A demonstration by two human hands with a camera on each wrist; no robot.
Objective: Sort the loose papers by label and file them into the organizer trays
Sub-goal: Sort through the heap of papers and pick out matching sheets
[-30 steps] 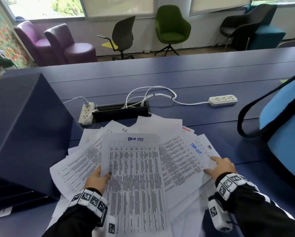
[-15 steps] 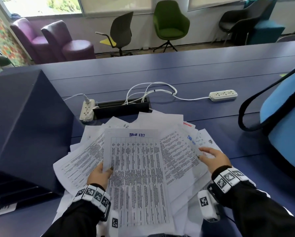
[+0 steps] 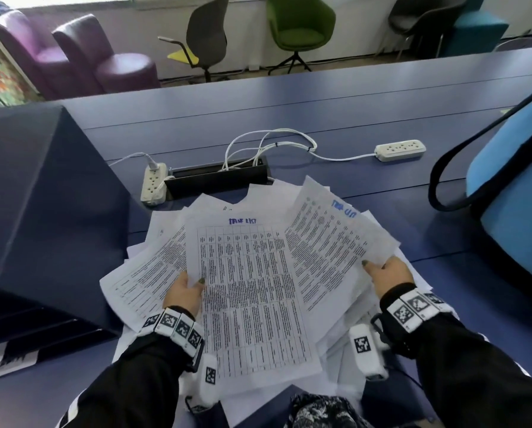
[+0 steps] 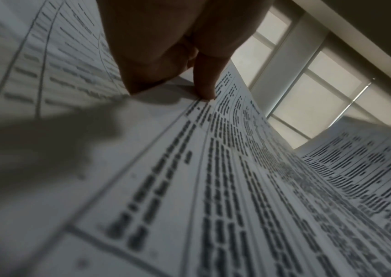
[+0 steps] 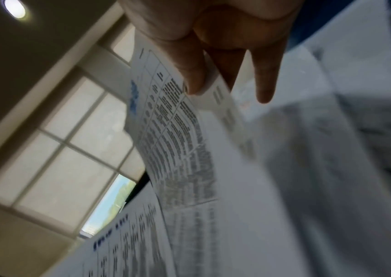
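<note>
A heap of printed white papers [image 3: 153,273] lies on the blue table in front of me. My left hand [image 3: 184,288] pinches the left edge of a table-printed sheet headed in blue ink [image 3: 249,291], thumb on top; the left wrist view shows a fingertip [image 4: 205,90] on that sheet [image 4: 213,187]. My right hand [image 3: 382,270] pinches the lower right corner of a second blue-headed sheet [image 3: 329,242], lifted and tilted off the heap. The right wrist view shows thumb and finger [image 5: 194,80] closed on its edge [image 5: 173,131]. The dark organizer [image 3: 42,211] stands at the left, its trays opening near me.
A black cable box [image 3: 218,177] and a white power strip [image 3: 152,186] lie just behind the papers; another strip [image 3: 400,148] is farther right with looped white cable. A blue bag with a black strap [image 3: 511,186] stands at the right. Chairs stand beyond the table.
My right hand has taken hold of the second blue-headed sheet and lifted it up off the heap. My left hand keeps its hold on the first sheet.
</note>
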